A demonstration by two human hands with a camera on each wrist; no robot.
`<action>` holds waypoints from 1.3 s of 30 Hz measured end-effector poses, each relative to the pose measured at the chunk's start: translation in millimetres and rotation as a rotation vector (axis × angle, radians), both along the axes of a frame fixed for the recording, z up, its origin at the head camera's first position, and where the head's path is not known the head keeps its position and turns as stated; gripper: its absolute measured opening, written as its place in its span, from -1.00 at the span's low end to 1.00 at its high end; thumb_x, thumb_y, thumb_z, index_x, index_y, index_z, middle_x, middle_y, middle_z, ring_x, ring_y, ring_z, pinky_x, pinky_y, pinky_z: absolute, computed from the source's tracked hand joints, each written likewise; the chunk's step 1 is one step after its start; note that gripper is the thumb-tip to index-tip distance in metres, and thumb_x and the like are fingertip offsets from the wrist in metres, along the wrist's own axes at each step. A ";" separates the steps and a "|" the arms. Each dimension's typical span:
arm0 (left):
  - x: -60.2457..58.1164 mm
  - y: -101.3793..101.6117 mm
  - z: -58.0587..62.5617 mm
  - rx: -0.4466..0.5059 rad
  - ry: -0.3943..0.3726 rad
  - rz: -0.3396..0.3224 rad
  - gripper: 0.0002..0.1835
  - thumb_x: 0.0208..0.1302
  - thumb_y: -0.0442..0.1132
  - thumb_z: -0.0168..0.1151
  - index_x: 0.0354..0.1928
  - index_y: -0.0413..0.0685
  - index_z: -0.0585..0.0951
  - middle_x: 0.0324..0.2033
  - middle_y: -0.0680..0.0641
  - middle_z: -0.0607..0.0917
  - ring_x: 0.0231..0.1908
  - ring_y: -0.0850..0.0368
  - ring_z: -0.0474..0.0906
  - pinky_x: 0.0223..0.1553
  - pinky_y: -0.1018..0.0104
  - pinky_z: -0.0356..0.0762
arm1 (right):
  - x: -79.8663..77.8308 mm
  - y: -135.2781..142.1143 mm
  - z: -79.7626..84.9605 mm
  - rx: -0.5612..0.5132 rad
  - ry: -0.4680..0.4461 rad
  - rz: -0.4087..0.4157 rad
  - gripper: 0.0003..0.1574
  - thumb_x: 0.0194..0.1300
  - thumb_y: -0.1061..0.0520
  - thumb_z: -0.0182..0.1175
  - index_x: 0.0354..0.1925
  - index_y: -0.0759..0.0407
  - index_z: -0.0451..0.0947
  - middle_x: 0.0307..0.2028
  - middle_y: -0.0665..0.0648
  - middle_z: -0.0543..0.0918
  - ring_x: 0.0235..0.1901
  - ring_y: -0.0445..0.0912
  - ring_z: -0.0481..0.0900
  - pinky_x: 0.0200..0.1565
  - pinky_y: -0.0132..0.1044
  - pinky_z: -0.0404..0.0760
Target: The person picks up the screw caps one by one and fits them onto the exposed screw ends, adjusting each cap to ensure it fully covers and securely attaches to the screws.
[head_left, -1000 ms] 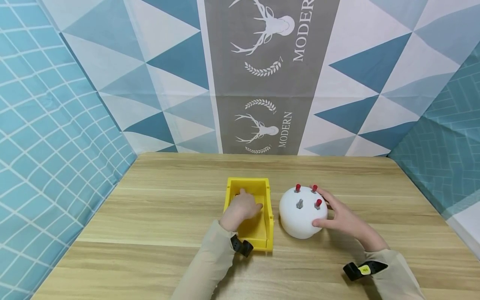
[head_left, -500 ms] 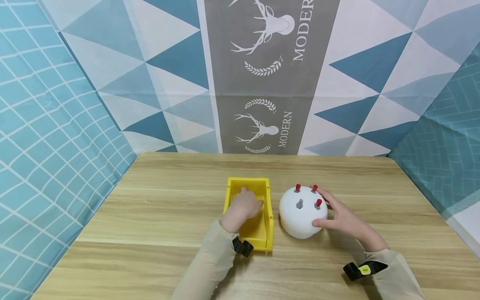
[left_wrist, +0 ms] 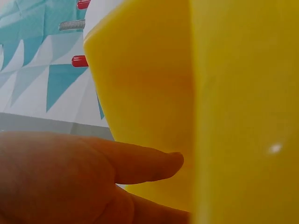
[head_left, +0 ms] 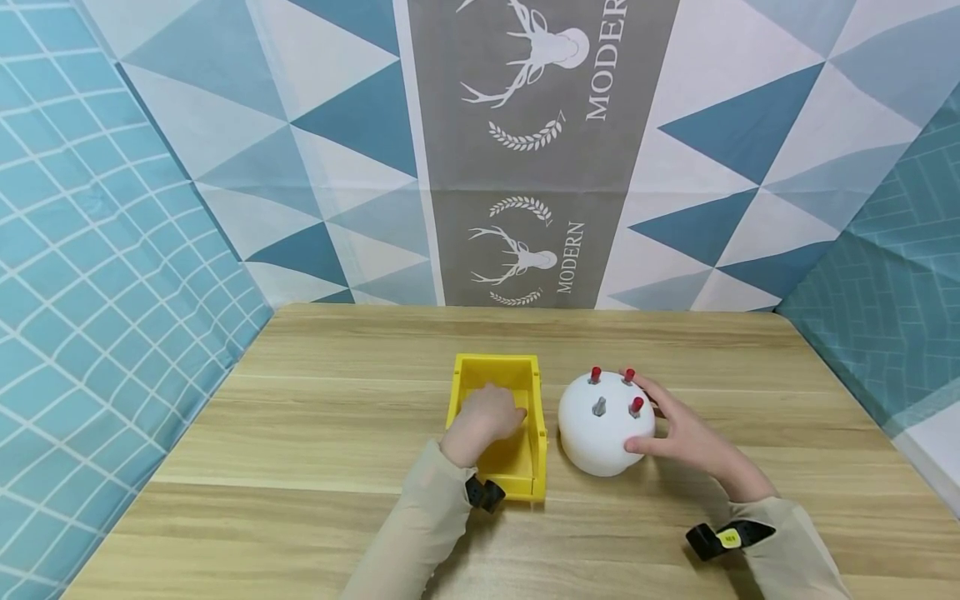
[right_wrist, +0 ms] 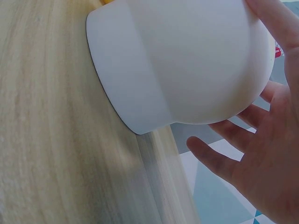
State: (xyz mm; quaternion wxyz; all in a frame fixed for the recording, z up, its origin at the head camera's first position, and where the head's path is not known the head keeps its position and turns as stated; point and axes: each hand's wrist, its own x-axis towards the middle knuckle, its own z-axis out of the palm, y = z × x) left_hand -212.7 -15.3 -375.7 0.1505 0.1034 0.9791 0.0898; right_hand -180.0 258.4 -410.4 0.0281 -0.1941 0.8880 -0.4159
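My left hand (head_left: pixel 486 423) reaches down into a yellow plastic bin (head_left: pixel 542 425). Its thumb (left_wrist: pixel 149 161) is extended in the left wrist view, while the other fingertips are hidden by the bin wall, so whether they hold anything is not visible. To the right, a white dome-shaped block (head_left: pixel 596 446) sits on the table. Three red caps (head_left: pixel 637 406) stick up from its top, beside one bare threaded bolt (head_left: pixel 599 407). My right hand (head_left: pixel 686 433) holds the block's right side, thumb in front and fingers spread around the back.
Both things stand on a wood-grain table (head_left: pixel 315 433), the bin just left of the block with a narrow gap between. A patterned cloth backdrop (head_left: pixel 360 167) rises behind the table's far edge. Blue tiled cloth (head_left: pixel 97 275) hangs at the left.
The left hand's fingers have shifted slightly inside the bin, the forefinger's knuckle now sitting a little lower and nearer. My right hand and the white block stay where they were.
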 end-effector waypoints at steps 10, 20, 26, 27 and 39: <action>1.2 0.0 2.5 -0.006 0.045 -0.022 -0.60 0.32 -0.05 -0.01 -0.58 -0.14 0.55 -0.51 -0.11 0.56 -0.60 0.14 0.36 -0.56 0.34 0.37 | 0.3 -1.0 2.9 0.003 -0.006 -0.007 0.15 0.00 0.02 0.35 0.37 0.23 -0.09 0.31 0.37 0.08 0.17 0.34 0.22 0.02 0.25 0.34; 2.8 0.0 5.0 0.018 0.234 -0.022 -0.87 0.21 -0.33 0.07 -0.31 -0.19 0.60 -0.29 -0.18 0.55 -0.52 0.08 0.40 -0.54 0.23 0.45 | -0.2 -1.6 3.0 0.007 -0.022 -0.015 0.14 0.01 -0.01 0.34 0.38 0.18 -0.10 0.31 0.35 0.08 0.17 0.33 0.21 0.02 0.26 0.33; 3.5 -1.2 7.8 0.041 0.309 -0.043 -0.86 0.21 -0.41 0.05 -0.31 -0.18 0.60 -0.40 -0.15 0.53 -0.57 0.10 0.36 -0.60 0.27 0.43 | 0.4 -1.6 3.9 0.005 -0.017 -0.014 0.14 0.00 0.00 0.34 0.37 0.20 -0.09 0.30 0.36 0.09 0.17 0.33 0.22 0.02 0.26 0.35; 3.5 -1.3 8.0 0.044 0.312 -0.046 -0.86 0.20 -0.42 0.05 -0.31 -0.19 0.60 -0.40 -0.15 0.53 -0.57 0.11 0.36 -0.60 0.28 0.42 | 0.5 -1.6 4.1 0.006 -0.016 -0.014 0.14 0.00 0.00 0.34 0.37 0.20 -0.09 0.30 0.36 0.09 0.17 0.34 0.22 0.02 0.26 0.35; 2.2 -3.2 10.7 0.175 0.346 -0.045 -0.79 0.08 -0.56 0.01 -0.63 -0.18 0.42 -0.73 -0.02 0.32 -0.73 0.20 0.18 -0.73 0.44 0.19 | 0.5 -0.3 1.1 0.017 -0.004 -0.005 0.13 0.01 -0.02 0.34 0.38 0.18 -0.08 0.31 0.34 0.10 0.18 0.31 0.21 0.03 0.26 0.33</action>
